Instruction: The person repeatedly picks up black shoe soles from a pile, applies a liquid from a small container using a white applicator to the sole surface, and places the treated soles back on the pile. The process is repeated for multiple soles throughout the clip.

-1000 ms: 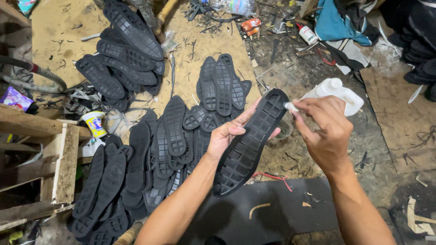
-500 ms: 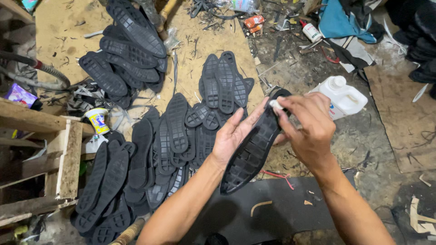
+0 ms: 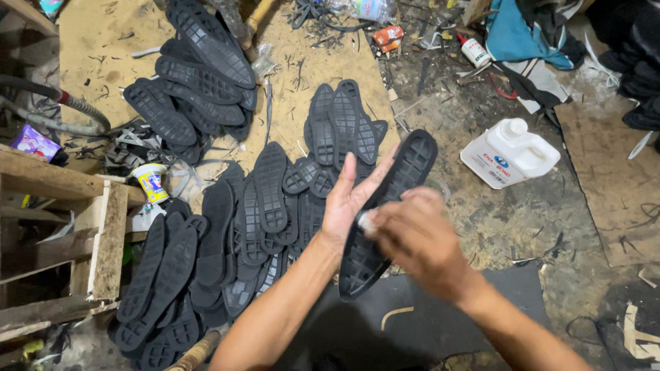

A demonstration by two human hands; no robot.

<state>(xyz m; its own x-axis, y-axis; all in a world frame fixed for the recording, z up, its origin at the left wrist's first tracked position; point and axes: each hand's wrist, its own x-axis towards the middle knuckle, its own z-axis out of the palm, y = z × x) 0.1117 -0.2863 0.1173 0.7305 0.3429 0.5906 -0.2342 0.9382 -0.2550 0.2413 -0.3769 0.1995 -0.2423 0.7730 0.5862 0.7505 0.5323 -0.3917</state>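
My left hand [image 3: 348, 196] supports a long black rubber shoe sole [image 3: 405, 172] from underneath, fingers spread against its edge, tread side facing me. My right hand [image 3: 412, 237] is closed around a small white wad pressed onto the middle of that sole; the hand is motion-blurred. Below and to the left of my hands, several more black soles [image 3: 268, 192] lie spread on the ground.
Another heap of black soles [image 3: 196, 75] lies at the upper left. A white plastic jug [image 3: 510, 152] stands to the right. A wooden crate [image 3: 62, 233] sits at the left beside a small yellow cup [image 3: 151, 182]. A dark mat [image 3: 426, 316] lies beneath my arms. Clutter and blue cloth fill the top.
My right hand has slid from the toe end of the sole down to its middle, rubbing with the white wad. The sole stays in my left hand.
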